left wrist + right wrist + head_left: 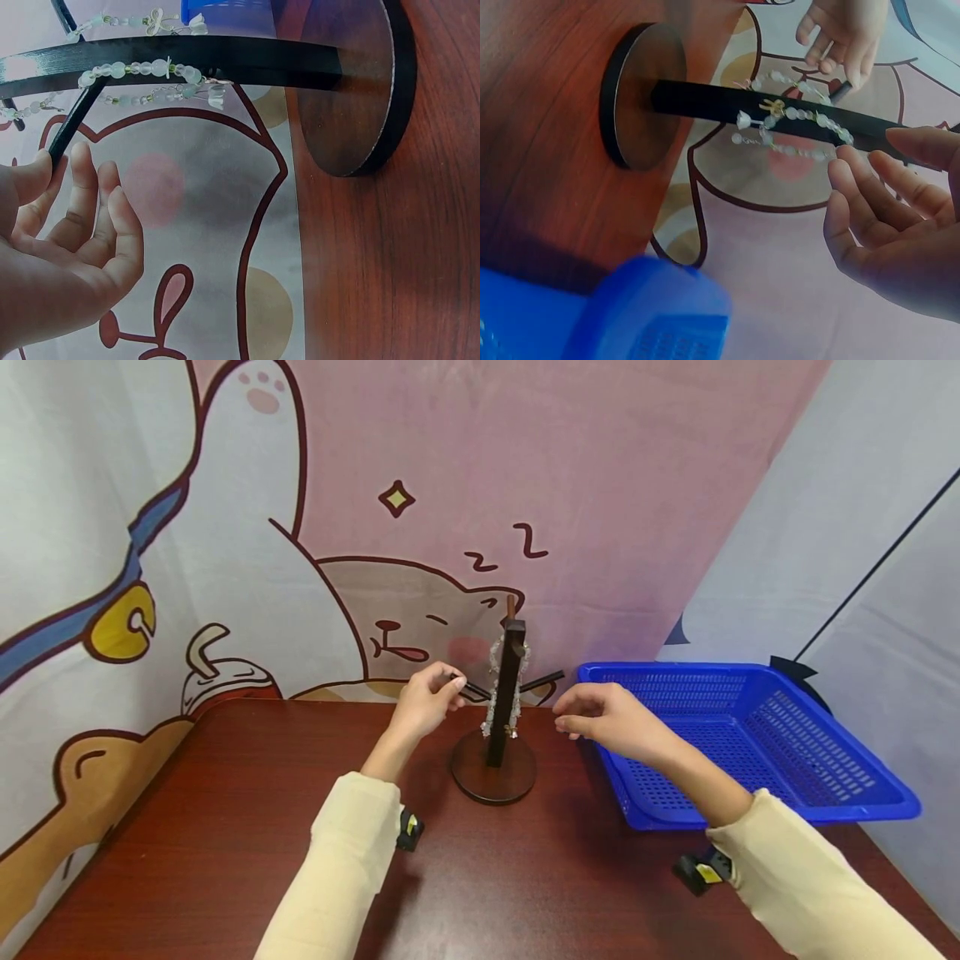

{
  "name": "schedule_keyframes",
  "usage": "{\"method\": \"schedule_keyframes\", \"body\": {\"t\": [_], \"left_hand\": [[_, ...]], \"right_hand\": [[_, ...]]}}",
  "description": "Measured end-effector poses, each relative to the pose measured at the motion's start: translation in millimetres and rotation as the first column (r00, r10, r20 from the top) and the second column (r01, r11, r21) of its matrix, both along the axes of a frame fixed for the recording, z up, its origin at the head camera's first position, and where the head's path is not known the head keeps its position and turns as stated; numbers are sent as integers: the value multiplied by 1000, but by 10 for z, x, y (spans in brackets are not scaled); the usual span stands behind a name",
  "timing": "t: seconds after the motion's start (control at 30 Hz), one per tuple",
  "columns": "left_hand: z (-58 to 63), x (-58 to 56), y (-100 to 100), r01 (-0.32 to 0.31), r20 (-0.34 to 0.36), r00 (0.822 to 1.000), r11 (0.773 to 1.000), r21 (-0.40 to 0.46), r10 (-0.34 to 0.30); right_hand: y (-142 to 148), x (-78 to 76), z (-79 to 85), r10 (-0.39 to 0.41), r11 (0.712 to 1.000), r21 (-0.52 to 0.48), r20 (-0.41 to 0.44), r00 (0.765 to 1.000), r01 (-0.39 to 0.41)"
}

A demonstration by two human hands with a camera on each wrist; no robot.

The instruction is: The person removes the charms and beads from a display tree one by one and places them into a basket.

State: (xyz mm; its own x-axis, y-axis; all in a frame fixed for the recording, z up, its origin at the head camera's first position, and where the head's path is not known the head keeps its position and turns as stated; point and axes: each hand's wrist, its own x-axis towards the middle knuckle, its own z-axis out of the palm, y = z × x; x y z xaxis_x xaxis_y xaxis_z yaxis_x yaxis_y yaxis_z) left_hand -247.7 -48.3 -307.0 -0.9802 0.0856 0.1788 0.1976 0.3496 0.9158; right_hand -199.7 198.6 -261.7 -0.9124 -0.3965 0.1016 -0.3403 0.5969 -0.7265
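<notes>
A dark wooden display stand (506, 706) with a round base (472, 778) stands upright near the table's back edge. Thin black pegs stick out from its post. My left hand (424, 700) pinches the end of the left peg (69, 133) between thumb and index finger, its other fingers loosely bent. Beaded bracelets of pale, clear beads hang from the pegs; one bracelet (139, 69) loops over the left peg, another bracelet (804, 115) hangs on the right side with a white flower charm (744, 120). My right hand (609, 720) hovers right of the right peg (542, 680), fingers relaxed, holding nothing.
A blue plastic basket (675, 667) with perforated sides sits at the right of the reddish-brown table (247, 827), under my right forearm. Close behind the table hangs a cartoon-printed cloth (600, 510).
</notes>
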Motion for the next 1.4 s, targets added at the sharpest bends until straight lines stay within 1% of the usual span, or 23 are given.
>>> {"method": "schedule_keyframes", "body": {"t": [0.2,0.47,0.8,1.07,1.17,1.4], "left_hand": [[-5,3,0,4,6,1000,1000,13,-4],[-1,4,1,6,9,1000,1000,22,-7],[-7,3,5,5,10,1000,1000,25,-5],[-13,1,1,12,20,1000,999,33,-12],[-16,0,1,10,15,1000,1000,29,-10],[-10,5,-2,12,26,1000,999,30,-13]], "right_hand": [[-96,-69,-98,6,1000,-28,0,1000,-6],[-155,-166,-244,10,998,-64,-2,1000,-10],[-286,-230,-364,-45,996,-77,0,999,45],[-352,-276,-434,-60,993,-102,-47,997,55],[-371,-286,-451,-60,993,-101,-66,996,53],[-408,-287,-469,-84,993,-89,-95,992,76]]}}
